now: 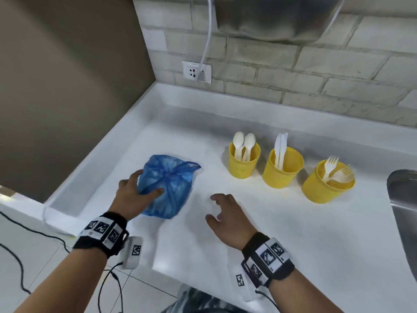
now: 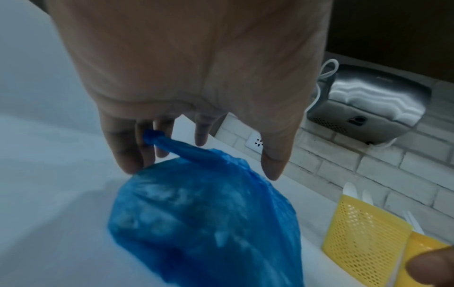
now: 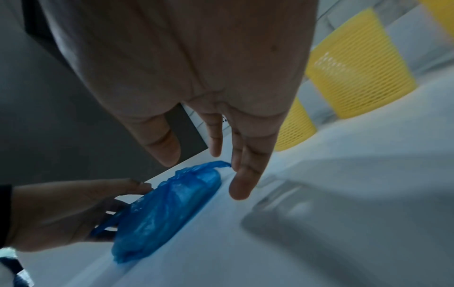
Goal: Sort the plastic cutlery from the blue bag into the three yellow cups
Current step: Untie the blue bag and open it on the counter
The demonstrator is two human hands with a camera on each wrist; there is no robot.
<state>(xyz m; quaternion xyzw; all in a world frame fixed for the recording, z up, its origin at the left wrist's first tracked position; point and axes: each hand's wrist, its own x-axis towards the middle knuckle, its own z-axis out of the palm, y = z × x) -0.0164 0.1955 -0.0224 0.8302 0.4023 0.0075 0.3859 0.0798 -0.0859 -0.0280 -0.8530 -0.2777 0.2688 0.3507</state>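
A tied blue bag (image 1: 167, 186) (image 2: 209, 223) (image 3: 167, 209) lies on the white counter (image 1: 293, 233), left of centre. My left hand (image 1: 150, 181) (image 2: 201, 172) holds its left end, with the thumb on top and the fingers round the far side. My right hand (image 1: 211, 207) (image 3: 206, 174) hovers open just right of the bag, holding nothing. Three yellow cups stand in a row at the right. The nearest to the bag holds spoons (image 1: 244, 162), the middle one knives (image 1: 282, 169), the right one forks (image 1: 327, 184). The bag's contents are hidden.
A steel sink (image 1: 404, 199) cuts into the counter at the far right. On the brick wall behind are a socket (image 1: 196, 72) with a plugged-in white cable and a hand dryer (image 1: 270, 16). A brown wall (image 1: 67, 86) bounds the counter on the left.
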